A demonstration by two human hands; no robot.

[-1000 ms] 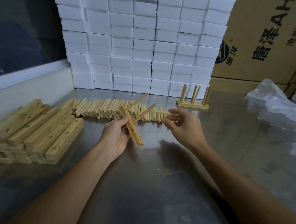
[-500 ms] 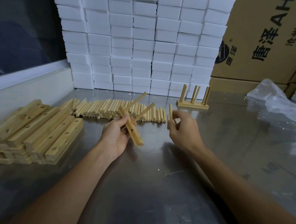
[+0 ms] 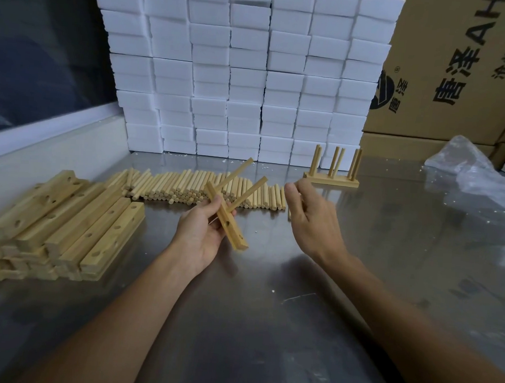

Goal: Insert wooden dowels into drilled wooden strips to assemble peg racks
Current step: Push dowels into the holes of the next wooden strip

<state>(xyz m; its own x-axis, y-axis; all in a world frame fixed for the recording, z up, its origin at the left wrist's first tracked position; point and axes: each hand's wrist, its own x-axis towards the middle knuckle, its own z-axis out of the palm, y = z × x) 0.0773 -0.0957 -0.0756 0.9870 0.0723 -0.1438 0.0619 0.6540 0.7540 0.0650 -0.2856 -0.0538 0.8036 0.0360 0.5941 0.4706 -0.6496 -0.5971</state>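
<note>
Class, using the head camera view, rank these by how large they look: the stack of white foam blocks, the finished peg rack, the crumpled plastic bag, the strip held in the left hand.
1. stack of white foam blocks
2. crumpled plastic bag
3. and 4. unsure: finished peg rack and strip look similar; the strip is nearer the camera.

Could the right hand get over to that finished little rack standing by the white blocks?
Probably yes. The right hand is raised in front of the finished rack, with only bare metal table between them. Its fingers seem to pinch a dowel, though, so it may need to set that down first.
</note>
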